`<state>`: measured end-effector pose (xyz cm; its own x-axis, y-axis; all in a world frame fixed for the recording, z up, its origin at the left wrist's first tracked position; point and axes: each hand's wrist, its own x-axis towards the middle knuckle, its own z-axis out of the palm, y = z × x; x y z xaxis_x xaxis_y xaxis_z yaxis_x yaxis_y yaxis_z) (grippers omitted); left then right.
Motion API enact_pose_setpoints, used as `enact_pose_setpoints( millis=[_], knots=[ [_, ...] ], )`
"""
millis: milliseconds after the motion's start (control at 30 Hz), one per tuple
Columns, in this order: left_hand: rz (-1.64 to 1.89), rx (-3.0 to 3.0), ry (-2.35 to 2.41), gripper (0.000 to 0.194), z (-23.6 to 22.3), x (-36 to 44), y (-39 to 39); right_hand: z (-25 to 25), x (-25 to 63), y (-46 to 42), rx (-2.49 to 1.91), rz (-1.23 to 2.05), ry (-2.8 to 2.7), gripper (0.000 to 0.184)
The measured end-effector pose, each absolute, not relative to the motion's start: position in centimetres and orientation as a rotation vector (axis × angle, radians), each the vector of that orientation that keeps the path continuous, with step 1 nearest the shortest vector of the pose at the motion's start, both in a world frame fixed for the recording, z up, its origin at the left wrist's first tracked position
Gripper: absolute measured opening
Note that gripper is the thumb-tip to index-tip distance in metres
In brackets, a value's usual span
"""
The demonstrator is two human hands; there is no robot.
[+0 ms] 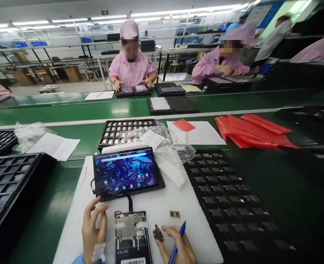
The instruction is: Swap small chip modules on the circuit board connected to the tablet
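My right hand (180,244) pinches a small dark electronic module (158,233) between thumb and fingertip. A blue pen (177,242) is tucked between its fingers as well. To the left lies an opened device (132,231) with its circuit board and black battery showing. A black ribbon cable (129,202) runs from it up to a lit tablet screen (126,170), propped at a tilt. My left hand (94,227) is raised beside the opened device, fingers curved and apart, holding nothing; white tape wraps its wrist. Another small module (175,214) with a yellowish face lies above my right hand.
White foam (74,220) covers my work spot. Black compartment trays with parts stand at the right (228,205), left (10,183) and behind the screen (123,128). Clear plastic wrap (175,143) and red bags (255,132) lie beyond. Co-workers sit across the green conveyor (96,108).
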<state>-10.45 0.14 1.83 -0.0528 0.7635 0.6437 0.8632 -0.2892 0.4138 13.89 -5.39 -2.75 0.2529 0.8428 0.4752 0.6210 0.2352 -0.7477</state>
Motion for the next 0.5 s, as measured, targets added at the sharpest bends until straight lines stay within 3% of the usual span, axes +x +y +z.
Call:
enact_pose_setpoints(
  millis=[267,367,500],
  knots=[
    [-1.363,-2.029,-1.899,0.014,1.4,-11.3,0.2,-2.6,13.7,-5.5,-1.451,0.234,-1.569,0.006],
    [-1.396,-1.989,-1.884,0.016,1.4,-11.6,0.1,-3.1,13.3,-5.6,-1.399,0.222,-1.539,0.022],
    [-1.402,-1.981,-1.921,0.019,1.2,-11.7,-0.2,-3.6,13.2,-6.0,-1.391,0.34,-1.416,0.025]
  ],
)
